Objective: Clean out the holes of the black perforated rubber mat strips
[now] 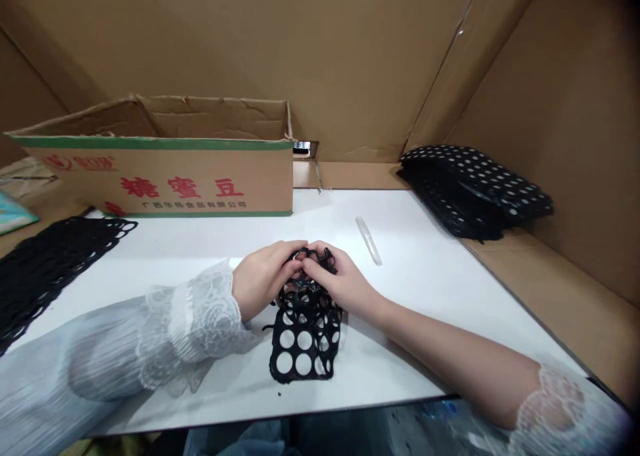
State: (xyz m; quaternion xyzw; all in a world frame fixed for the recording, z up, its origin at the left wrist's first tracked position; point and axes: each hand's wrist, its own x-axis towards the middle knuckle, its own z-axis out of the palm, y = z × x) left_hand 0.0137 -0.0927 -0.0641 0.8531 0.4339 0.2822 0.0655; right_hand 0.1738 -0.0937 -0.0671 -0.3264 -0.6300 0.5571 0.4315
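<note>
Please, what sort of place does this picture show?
Probably a small manual workstation: cardboard panels stand behind a white tabletop, the left hand and right hand hold a black perforated piece, and black dotted sheets lie piled at right.

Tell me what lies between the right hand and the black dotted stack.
In the head view, a slim whitish stick-like object lies on the white tabletop between the right hand and the black dotted stack.
</note>
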